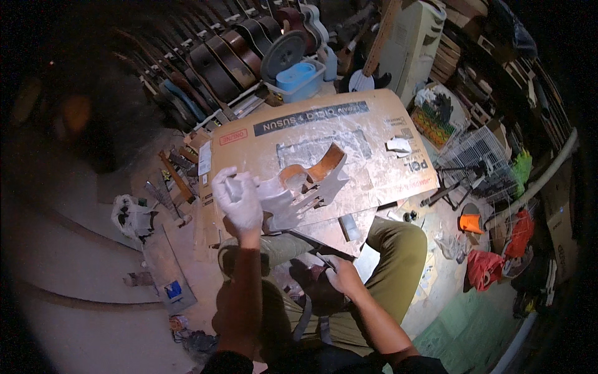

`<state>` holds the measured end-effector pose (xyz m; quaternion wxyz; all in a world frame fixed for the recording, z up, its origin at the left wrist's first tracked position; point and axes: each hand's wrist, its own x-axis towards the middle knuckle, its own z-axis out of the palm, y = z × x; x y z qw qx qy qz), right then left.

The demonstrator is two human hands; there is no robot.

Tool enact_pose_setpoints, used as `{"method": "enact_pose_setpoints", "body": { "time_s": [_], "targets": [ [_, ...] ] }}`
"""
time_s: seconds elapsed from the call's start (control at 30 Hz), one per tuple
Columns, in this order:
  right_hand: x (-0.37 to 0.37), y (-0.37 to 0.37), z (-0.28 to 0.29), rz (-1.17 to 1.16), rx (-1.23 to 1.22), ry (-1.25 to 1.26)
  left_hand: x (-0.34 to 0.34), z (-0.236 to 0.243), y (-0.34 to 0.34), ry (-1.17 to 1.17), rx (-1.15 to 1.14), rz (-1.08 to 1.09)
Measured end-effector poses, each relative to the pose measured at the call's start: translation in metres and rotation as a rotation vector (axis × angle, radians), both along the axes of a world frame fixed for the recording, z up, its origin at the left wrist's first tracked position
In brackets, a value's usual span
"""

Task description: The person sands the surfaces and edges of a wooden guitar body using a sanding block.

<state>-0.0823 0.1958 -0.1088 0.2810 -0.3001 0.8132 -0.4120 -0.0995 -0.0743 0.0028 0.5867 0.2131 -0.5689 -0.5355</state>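
My left hand (240,202), pale with white dust or a thin glove, is raised over the left part of a cardboard sheet (249,156). Its fingers are curled around a small grey piece (233,189) whose kind I cannot make out. Just right of that hand lies a grey-coated, guitar-body-like shape (280,196) with bare brown wood (327,163) along its curved cutouts. Down by my lap, my right hand (342,275) is closed at the edge of a dark reddish-brown item (319,277); what it grips is unclear.
A grey block (349,228) rests near the cardboard's front edge, and a white crumpled piece (398,146) lies at its right. Several guitars (218,62) stand in a row behind. A blue tub (296,76), a wire rack (476,153) and a white plastic bag (132,216) surround the cardboard.
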Motion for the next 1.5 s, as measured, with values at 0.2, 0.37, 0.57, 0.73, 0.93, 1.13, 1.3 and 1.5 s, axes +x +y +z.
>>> {"method": "enact_pose_setpoints", "body": {
  "time_s": [0.2, 0.37, 0.57, 0.73, 0.93, 1.13, 1.3, 1.5],
  "targets": [
    [0.003, 0.002, -0.015, -0.010, -0.045, 0.055, -0.027, -0.056, -0.014, -0.312, 0.215, 0.233],
    [-0.005, 0.009, -0.019, -0.017, 0.007, 0.025, -0.036, -0.079, -0.002, -0.509, 0.435, 0.097],
    [0.001, 0.001, -0.032, 0.029, 0.007, 0.015, -0.007, -0.083, -0.024, -0.522, 0.215, -0.046],
    [0.004, 0.002, -0.021, 0.028, -0.026, 0.018, -0.008, -0.054, -0.059, -0.064, 0.083, -0.098],
    [0.000, -0.003, -0.015, -0.008, -0.199, 0.032, -0.005, 0.005, -0.060, 0.180, 0.208, -0.492],
    [-0.016, -0.040, 0.077, -0.272, -0.434, 0.210, 0.011, 0.013, -0.008, 0.008, 0.261, -0.436],
    [-0.023, -0.086, 0.101, -0.234, -0.622, 0.234, 0.020, 0.029, 0.035, -0.121, 0.229, -0.487],
    [0.008, -0.104, 0.107, -0.159, -0.700, 0.214, 0.035, 0.036, 0.053, -0.142, 0.367, -0.350]
  ]
}}
